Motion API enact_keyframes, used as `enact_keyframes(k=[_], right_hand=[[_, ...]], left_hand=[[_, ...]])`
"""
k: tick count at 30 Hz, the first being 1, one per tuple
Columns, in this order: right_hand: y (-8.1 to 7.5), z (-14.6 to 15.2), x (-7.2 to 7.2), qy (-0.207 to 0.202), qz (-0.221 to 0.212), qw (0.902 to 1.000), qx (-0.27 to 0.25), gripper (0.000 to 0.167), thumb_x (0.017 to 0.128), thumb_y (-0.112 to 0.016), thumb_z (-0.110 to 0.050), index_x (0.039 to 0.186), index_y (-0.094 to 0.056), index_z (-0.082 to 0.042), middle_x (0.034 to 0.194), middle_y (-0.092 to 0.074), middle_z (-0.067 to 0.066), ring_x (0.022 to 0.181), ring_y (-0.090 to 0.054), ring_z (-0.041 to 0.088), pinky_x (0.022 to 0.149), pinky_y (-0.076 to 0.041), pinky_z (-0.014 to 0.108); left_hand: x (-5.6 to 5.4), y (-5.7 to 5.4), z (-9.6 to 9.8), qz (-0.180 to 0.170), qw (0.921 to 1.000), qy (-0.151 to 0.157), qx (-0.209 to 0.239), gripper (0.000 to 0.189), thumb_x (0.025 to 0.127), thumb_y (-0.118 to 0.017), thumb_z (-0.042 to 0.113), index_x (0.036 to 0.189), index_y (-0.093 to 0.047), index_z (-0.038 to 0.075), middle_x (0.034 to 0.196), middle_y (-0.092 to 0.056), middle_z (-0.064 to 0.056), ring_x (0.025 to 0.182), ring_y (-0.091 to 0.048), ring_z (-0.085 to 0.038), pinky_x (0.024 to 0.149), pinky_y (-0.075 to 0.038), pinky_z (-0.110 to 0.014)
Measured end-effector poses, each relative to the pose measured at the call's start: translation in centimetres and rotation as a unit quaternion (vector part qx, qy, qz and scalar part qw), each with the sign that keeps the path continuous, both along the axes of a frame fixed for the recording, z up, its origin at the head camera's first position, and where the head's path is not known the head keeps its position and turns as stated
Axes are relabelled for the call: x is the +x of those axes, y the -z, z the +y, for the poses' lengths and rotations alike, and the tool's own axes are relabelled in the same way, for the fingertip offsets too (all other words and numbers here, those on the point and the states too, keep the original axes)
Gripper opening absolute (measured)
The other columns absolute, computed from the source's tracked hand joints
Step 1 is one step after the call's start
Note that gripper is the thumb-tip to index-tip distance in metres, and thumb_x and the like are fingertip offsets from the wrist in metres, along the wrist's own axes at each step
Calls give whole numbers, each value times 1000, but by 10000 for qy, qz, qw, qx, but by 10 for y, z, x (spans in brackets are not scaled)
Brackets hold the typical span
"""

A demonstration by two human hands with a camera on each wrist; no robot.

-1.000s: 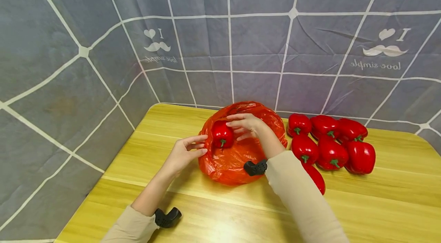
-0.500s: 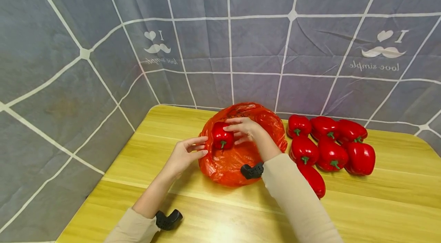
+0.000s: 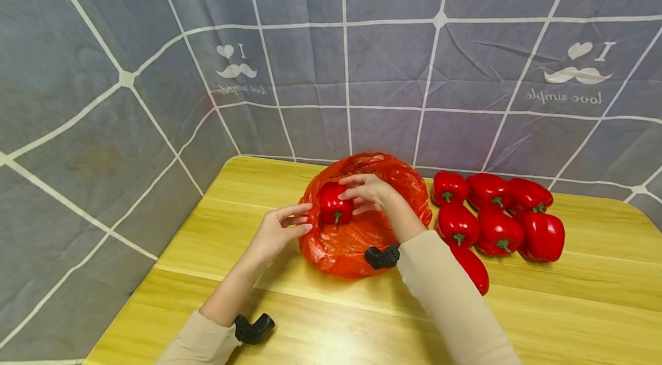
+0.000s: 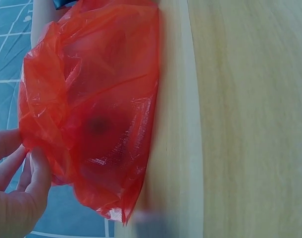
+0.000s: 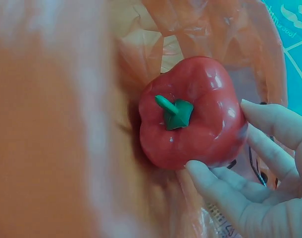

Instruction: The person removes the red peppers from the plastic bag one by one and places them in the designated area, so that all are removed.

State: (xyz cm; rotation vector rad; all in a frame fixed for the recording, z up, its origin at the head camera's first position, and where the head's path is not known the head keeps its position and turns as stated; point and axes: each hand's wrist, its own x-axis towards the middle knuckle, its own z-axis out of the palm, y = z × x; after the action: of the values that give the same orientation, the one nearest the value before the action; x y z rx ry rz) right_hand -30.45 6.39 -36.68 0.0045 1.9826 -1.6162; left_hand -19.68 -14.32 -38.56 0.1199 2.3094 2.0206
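Note:
In the head view a red plastic bag [image 3: 362, 235] stands wide on the wooden table with its rim rolled back. Inside, at its left, is a shiny red bell pepper [image 3: 335, 202] with a green stem. My right hand [image 3: 368, 192] reaches into the bag and holds this pepper from the right; the right wrist view shows thumb and fingers [image 5: 270, 116] around its side. My left hand [image 3: 279, 227] holds the bag's left rim. Seen from the left wrist, its fingertips [image 4: 38, 158] meet the crumpled edge of the bag, whose wall hides the pepper.
Several more red bell peppers [image 3: 499, 230] lie grouped right of the bag, one partly behind the right sleeve [image 3: 455, 296]. A grey curtain [image 3: 388, 72] with white lines rises behind and left of the wooden table [image 3: 584, 313]. Black camera mounts [image 3: 254, 329] sit at both wrists.
My right hand has come down and left, against the pepper, and its fingers have closed round it. The pepper has shifted slightly to the right. The left hand has stayed at the rim.

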Motion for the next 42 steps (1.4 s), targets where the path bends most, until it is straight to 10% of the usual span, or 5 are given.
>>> enact_keyframes(k=[42], right_hand=[[-46, 46, 21, -292, 460, 9974, -472, 50, 86, -62, -4, 134, -48, -4, 129, -47, 21, 95, -60, 31, 76, -53, 45]], left_hand=[[-1, -1, 2, 16, 10000, -23, 14, 41, 83, -62, -9, 123, -55, -9, 122, -54, -21, 103, -56, -28, 77, -50, -17]])
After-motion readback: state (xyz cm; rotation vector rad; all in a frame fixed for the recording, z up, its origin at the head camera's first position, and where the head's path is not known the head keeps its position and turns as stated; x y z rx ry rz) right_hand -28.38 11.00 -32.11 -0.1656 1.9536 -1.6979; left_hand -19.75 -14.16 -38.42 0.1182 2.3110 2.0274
